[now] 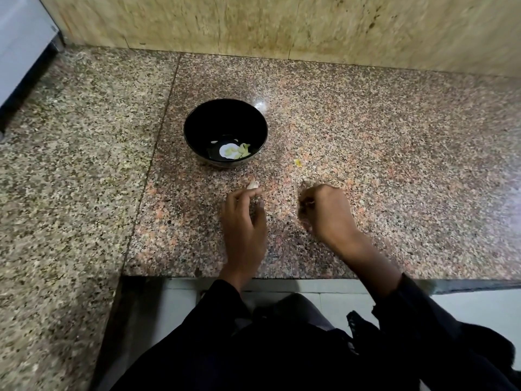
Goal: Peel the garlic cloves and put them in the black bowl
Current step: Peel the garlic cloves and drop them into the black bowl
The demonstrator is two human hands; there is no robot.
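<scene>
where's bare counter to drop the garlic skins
Bare granite counter lies right of the black bowl, beyond the right hand, and left of the bowl past the seam. It is crowded between the bowl and the hands, around the garlic clove at the left hand.

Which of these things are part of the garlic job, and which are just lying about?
Part of the job: black bowl with pale peeled pieces inside; garlic clove at the left hand; right hand.

Lying about: small yellowish scrap on the countertop; white appliance.
</scene>
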